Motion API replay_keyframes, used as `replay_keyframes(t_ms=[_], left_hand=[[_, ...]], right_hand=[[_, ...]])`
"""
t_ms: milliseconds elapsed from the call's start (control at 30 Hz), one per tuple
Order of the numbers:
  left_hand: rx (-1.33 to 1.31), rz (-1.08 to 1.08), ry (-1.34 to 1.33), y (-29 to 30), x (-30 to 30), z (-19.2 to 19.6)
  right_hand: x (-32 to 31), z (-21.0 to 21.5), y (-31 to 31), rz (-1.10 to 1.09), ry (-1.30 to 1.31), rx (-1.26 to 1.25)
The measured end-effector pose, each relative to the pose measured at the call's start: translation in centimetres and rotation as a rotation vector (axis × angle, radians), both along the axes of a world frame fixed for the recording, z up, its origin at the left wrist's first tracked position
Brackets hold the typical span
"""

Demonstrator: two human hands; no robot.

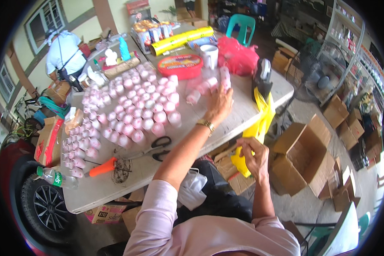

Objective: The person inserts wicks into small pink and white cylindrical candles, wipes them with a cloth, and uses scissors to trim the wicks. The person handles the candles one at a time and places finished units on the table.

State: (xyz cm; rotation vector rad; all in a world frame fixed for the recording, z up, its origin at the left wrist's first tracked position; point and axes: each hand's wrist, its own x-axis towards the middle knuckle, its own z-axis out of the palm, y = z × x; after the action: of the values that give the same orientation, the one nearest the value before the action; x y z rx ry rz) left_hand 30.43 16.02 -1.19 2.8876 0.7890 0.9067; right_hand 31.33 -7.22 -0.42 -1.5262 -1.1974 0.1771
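Observation:
My left hand point(219, 106), with a gold-coloured watch or bracelet at the wrist, reaches over the table. Its fingers close on the near end of a narrow pack of small pink-and-white cylinders point(225, 77). Beside it on the left lie more pink-and-white cylinders point(202, 90) in clear plastic. Many similar short cylinders point(147, 109) stand in rows across the table. Off the table's front edge, my right hand point(255, 157) is raised with curled fingers; whether anything is between them is unclear. A yellow plastic bag point(260, 117) hangs from the edge close to it.
On the table point(115, 194) lie black-handled scissors point(159, 147), an orange-handled tool point(102, 167) and a green-capped bottle point(55, 177). Behind stand a red oval tub point(180, 66), a white mug point(209, 56) and a red bag point(237, 55). An open carton point(301, 155) sits right; a person point(66, 53) bends far left.

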Motion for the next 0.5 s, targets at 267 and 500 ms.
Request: replay_keyframes(t_ms=[267, 500], left_hand=[[-0.150, -0.130, -0.159, -4.6, -9.5, 2.5], [-0.631, -0.187, -0.395, -13.3, -24.1, 4.8]], right_hand=[[-0.9, -2.3, 1.0, 0.151, 0.216, -0.074], [-7.2, -1.9, 3.1, 0.714, 0.768, -0.110]])
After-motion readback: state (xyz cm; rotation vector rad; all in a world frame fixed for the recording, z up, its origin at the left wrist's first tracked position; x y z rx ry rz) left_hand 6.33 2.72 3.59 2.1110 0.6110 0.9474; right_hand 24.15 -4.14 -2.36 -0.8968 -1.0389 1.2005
